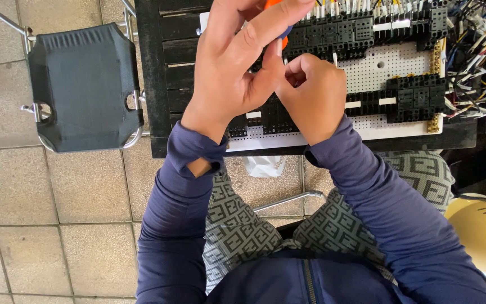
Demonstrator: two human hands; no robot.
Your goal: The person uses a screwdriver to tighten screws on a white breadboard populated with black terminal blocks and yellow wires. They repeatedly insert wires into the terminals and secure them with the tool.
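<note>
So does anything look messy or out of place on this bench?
Yes: the wires at the right end of the white perforated panel form a loose tangle spilling past its edge. The black terminal blocks sit in tidy rows.

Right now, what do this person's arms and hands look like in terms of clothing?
Both arms wear long navy-blue sleeves ending at the wrists. The left sleeve has a slit at the cuff, showing a gap. The left hand and right hand are bare: no gloves, rings or watch visible.

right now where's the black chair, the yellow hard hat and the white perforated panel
black chair (82, 84), head view, middle of the seat
yellow hard hat (482, 242), head view, top of the shell
white perforated panel (386, 65), head view, bare holed patch between the black blocks
</note>
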